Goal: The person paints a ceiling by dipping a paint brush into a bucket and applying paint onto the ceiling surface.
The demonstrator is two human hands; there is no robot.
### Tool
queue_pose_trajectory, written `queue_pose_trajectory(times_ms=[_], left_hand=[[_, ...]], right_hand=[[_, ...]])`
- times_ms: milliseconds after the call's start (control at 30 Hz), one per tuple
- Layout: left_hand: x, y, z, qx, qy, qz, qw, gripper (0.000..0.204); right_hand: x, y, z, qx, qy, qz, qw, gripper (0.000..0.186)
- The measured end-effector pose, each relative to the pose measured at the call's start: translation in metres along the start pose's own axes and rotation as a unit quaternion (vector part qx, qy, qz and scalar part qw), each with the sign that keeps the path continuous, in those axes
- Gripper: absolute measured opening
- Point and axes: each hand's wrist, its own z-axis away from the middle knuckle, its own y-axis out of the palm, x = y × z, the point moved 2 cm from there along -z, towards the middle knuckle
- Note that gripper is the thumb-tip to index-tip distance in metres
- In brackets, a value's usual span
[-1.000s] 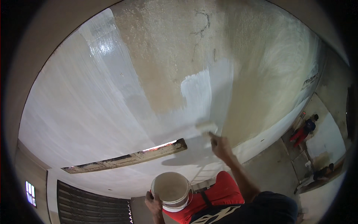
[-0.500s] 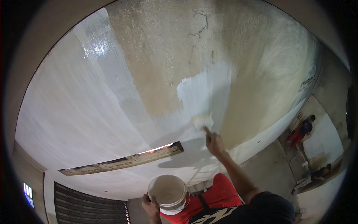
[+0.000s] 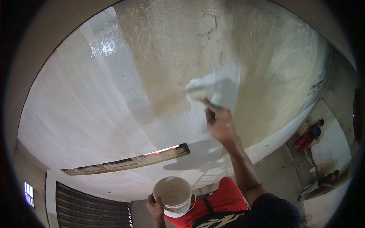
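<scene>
My right hand [image 3: 221, 123] is closed round the handle of a wide paintbrush [image 3: 197, 94]. Its pale bristles, smeared by motion, are at the left side of a fresh white patch [image 3: 224, 85] on the large wall [image 3: 167, 57]. Bare tan-grey plaster surrounds the patch above and to both sides. Low in front of me, my left hand [image 3: 155, 207] grips the left rim of a white plastic bucket [image 3: 173, 193]. The bucket's wire handle hangs at its right. Its inside looks coated with pale paint; how much it holds I cannot tell.
A long slot [image 3: 129, 159] is cut in the wall below the patch. Lower left stands a dark slatted metal gate [image 3: 91, 207], with a small bright window [image 3: 28, 194] beyond. Far right, a person in red trousers [image 3: 310, 135] and another person [image 3: 327, 178] are near a partly white wall.
My right hand has swept the brush upward and slightly left, from below the white patch to its left side. The left hand still holds the bucket.
</scene>
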Motion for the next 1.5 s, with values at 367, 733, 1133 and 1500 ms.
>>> queue_pose_trajectory(times_ms=[367,733,1133,1500], left_hand=[[0.026,0.001,-0.002,-0.026,-0.007,0.013,1.0,0.038],[0.02,-0.007,-0.001,-0.04,-0.014,-0.056,0.998,0.044],[0.018,-0.007,0.001,-0.027,-0.035,-0.008,0.999,0.038],[0.014,-0.005,0.001,-0.037,-0.005,-0.02,0.999,0.04]], right_hand=[[-0.027,0.114,0.078,0.046,0.06,0.158,0.985,0.063],[-0.029,0.11,0.102,0.126,0.086,0.02,0.988,0.037],[0.087,0.062,0.006,-0.005,-0.004,0.002,1.0,0.053],[-0.048,0.148,0.149,0.155,0.103,0.096,0.978,0.05]])
